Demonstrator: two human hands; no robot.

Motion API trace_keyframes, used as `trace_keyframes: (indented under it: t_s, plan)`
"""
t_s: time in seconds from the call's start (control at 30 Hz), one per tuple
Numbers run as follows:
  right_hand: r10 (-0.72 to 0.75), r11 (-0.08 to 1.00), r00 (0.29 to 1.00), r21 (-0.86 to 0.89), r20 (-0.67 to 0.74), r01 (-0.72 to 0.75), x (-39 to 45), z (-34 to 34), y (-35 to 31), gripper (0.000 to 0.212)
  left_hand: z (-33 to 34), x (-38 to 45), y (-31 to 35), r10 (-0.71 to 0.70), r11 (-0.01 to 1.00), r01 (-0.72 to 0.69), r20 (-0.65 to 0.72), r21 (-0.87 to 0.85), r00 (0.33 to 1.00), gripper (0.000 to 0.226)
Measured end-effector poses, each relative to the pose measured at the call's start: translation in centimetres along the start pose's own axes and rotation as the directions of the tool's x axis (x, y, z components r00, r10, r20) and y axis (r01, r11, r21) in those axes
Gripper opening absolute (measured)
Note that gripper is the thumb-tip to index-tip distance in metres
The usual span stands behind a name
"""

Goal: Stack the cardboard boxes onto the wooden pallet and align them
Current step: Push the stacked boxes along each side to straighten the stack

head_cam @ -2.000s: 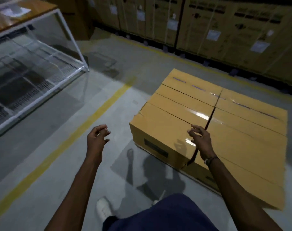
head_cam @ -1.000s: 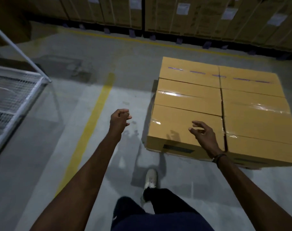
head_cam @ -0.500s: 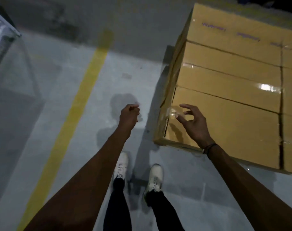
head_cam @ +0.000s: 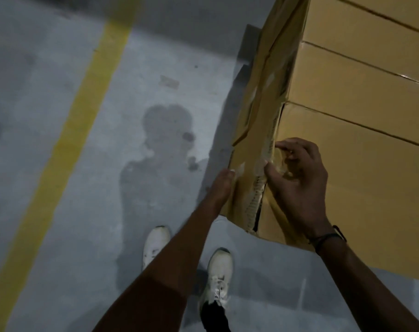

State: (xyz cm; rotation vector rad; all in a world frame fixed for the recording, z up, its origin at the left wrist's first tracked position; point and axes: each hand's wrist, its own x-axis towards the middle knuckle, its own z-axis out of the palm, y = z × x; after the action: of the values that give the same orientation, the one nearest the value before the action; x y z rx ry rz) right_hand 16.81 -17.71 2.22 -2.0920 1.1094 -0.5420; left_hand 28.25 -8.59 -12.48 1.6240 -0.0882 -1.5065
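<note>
The boxes (head_cam: 361,121) fill the right half of the view, packed side by side in a low block on the grey floor (head_cam: 60,212), their tan tops divided by dark seams. The pallet under them cannot be made out.

At the near left corner of the block, the side wall of the nearest box is torn or split: a flap (head_cam: 249,188) of cardboard stands slightly off the corner, its corrugated edge showing pale, with a dark gap behind it.

The right hand (head_cam: 299,178) lies over the near corner of the top, fingers (head_cam: 287,146) curled and thumb drawn in, pinching a scrap of clear tape (head_cam: 268,161) at the corner edge (the tape glints, so its outline is hard to trace). A dark band (head_cam: 328,237) circles that wrist.

The left hand (head_cam: 224,185) reaches up along the outer face of the flap and touches it just left of the torn edge. Its fingers are hidden against the cardboard, so I cannot tell whether they grip or only press.

Both hands are near each other, on either side of the split.

On the floor, a yellow line (head_cam: 79,130) runs from near left to far centre, well apart from the boxes. Two white shoes (head_cam: 155,245) stand near the block's corner, and the person's shadow (head_cam: 160,149) falls on the floor between the line and the boxes.
</note>
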Motion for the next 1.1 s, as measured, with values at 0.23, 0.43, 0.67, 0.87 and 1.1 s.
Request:
trace_keyframes:
  t_s: [0.23,0.43,0.67,0.87,1.1]
  plan:
    - [0.021,1.000,0.998,0.016,0.058,-0.022,0.6,-0.8,0.4,0.041,3.9,0.6,-1.0,-0.073,0.967,0.099,0.118,-0.235,0.990,0.060]
    - [0.034,0.999,0.996,0.021,0.080,-0.036,0.6,-1.4,0.9,0.043,5.1,1.8,-2.5,-0.057,0.971,0.070,0.064,-0.229,0.996,0.068]
    - [0.031,0.999,0.997,0.023,0.074,-0.033,0.7,-1.2,1.0,0.041,4.4,2.4,-2.8,-0.098,0.964,0.119,0.099,-0.238,0.990,0.071]
    - [0.017,1.000,0.996,0.024,0.088,-0.019,0.7,-1.2,1.5,0.043,4.4,2.0,-2.1,-0.065,0.971,0.092,0.126,-0.221,0.990,0.064]
    - [-0.001,1.000,0.996,0.029,0.088,-0.002,0.6,-2.3,2.3,0.044,5.9,1.9,-2.2,-0.069,0.973,0.098,0.139,-0.210,0.988,0.064]
